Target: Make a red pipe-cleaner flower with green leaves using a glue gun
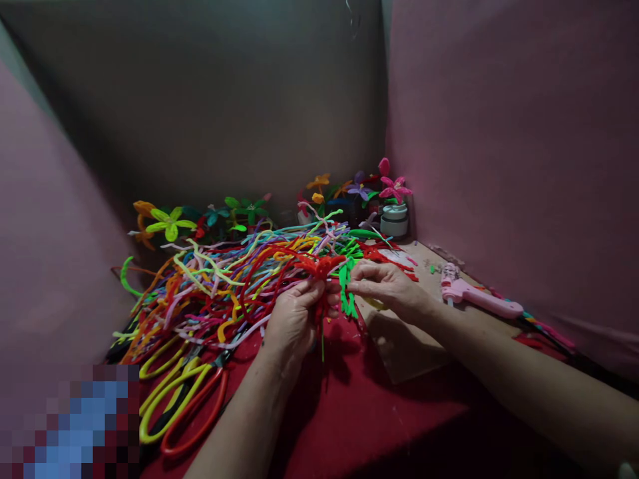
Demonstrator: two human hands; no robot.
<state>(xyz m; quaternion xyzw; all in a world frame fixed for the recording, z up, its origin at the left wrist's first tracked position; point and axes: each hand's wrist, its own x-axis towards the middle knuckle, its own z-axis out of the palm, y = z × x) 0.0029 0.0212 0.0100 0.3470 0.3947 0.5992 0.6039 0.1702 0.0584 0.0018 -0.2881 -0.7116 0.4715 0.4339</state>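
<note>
The left hand [294, 309] pinches the red fuzzy flower [322, 267] at its fingertips; the right hand [383, 283] sits just beside, fingers narrow — holding what, I can't tell. Squeezing too hard might bend the flower.

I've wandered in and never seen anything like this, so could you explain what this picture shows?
There is no machine here, just a person working bare-handed. The single picture comes from a camera worn on the person's head, looking forward and down. The left hand holds a red, fuzzy flower-like piece; a thin green stem sticks out below. The right hand is close by, beside bright green fuzzy strips; I can't tell whether it grips anything. On the red surface lie a heap of multicoloured fuzzy stems and tools with yellow and red loop handles. To the right lies a pink gun-shaped tool, probably for glue. Colourful fuzzy flowers stand along the back.
</note>
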